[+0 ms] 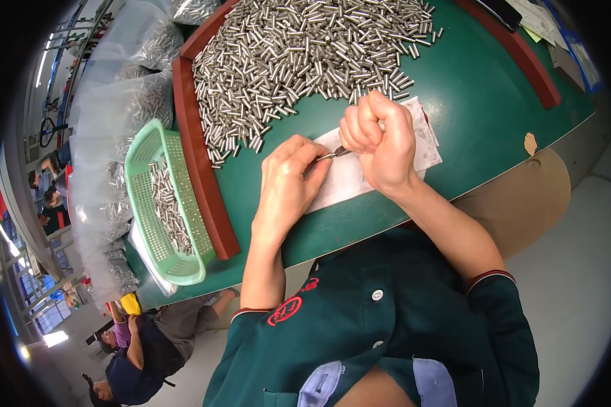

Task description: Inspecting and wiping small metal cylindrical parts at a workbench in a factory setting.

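My left hand [286,178] is closed, pinching a small metal pin [325,157] between thumb and fingertips. My right hand [389,144] forms a fist around a slim hand tool with a dark tip [341,150]; most of the tool is hidden inside the fingers. That tip meets the end of the pin, or comes very close to it. Beneath both hands lies a smudged white paper sheet [343,186]. Just beyond them spreads a large heap of short silvery metal pins [305,57].
Red-brown rails [207,169] border the green table [482,95]. Left of one stands a light green perforated basket [197,230] with pins inside. Clear bags of metal parts [146,102] line the left side. A phone [499,12] lies far right. Other people [142,353] sit at lower left.
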The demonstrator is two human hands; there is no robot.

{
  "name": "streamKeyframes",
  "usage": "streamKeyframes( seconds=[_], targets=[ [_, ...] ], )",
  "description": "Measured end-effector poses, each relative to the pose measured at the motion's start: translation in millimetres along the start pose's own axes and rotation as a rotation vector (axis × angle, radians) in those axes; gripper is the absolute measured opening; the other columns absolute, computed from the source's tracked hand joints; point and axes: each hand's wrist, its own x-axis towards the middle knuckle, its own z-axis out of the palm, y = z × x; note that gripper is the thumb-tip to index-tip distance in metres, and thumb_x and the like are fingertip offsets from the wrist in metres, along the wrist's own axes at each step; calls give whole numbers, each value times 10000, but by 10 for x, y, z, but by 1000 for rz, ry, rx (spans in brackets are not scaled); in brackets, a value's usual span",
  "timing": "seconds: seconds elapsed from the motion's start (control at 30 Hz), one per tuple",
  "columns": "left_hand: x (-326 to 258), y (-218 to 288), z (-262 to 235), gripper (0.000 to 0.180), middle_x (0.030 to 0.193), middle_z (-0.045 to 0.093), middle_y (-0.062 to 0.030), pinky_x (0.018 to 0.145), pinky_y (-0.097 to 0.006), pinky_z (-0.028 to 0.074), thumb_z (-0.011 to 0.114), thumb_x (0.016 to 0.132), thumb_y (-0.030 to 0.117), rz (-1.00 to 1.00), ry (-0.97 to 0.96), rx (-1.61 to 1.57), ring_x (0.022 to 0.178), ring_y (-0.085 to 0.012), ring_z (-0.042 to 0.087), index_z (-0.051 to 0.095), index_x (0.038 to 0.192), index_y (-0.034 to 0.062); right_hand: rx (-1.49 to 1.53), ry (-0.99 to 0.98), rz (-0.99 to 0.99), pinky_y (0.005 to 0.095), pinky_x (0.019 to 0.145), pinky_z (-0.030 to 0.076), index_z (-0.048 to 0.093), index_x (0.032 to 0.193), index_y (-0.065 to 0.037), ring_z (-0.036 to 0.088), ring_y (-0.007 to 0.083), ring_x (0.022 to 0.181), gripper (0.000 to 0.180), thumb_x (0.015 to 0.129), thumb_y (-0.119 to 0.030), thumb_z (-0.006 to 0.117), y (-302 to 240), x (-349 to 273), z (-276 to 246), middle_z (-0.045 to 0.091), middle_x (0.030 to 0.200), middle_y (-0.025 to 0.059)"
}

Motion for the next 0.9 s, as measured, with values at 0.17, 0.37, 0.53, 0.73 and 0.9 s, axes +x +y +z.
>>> streamKeyframes(
  seconds=[0.17, 0.37, 0.53, 0.73, 0.9],
  targets=[
    [2, -19, 13, 90, 685, 540, -88, 534, -323, 430, 636, 656, 2, 63, 8, 45, 596, -240, 536, 585, 731, 2, 33, 10, -8, 231, 396, 169, 258, 496, -93, 208, 60, 413, 384, 865, -167, 333, 25, -5, 12, 261, 451, -23],
    [4, -32, 17, 102, 687, 543, -79, 543, -319, 432, 639, 645, -5, 133, 26, 95, 601, -236, 535, 567, 718, 4, 25, 3, -23, 233, 396, 171, 265, 493, -96, 210, 64, 415, 392, 870, -180, 331, 31, -12, 13, 261, 443, -21],
    [-5, -31, 8, 104, 690, 540, -83, 560, -327, 433, 639, 646, 0, 127, 21, 99, 619, -244, 537, 563, 717, 4, 80, 7, -10, 234, 393, 170, 270, 493, -100, 194, 67, 409, 391, 872, -181, 320, 34, 2, -15, 262, 439, -17],
    [0, -36, 12, 102, 696, 539, -86, 578, -333, 433, 636, 648, 1, 136, 11, 117, 636, -249, 540, 569, 725, 9, 109, 20, -8, 233, 395, 168, 270, 495, -101, 186, 68, 408, 390, 873, -187, 318, 35, 12, -27, 263, 439, -17],
    [4, -42, 8, 108, 691, 533, -84, 576, -337, 430, 636, 645, 4, 154, 17, 125, 633, -254, 534, 573, 732, 14, 52, 19, -4, 236, 397, 171, 267, 495, -101, 192, 70, 413, 391, 873, -187, 319, 35, 7, 27, 262, 443, -17]
  ],
)
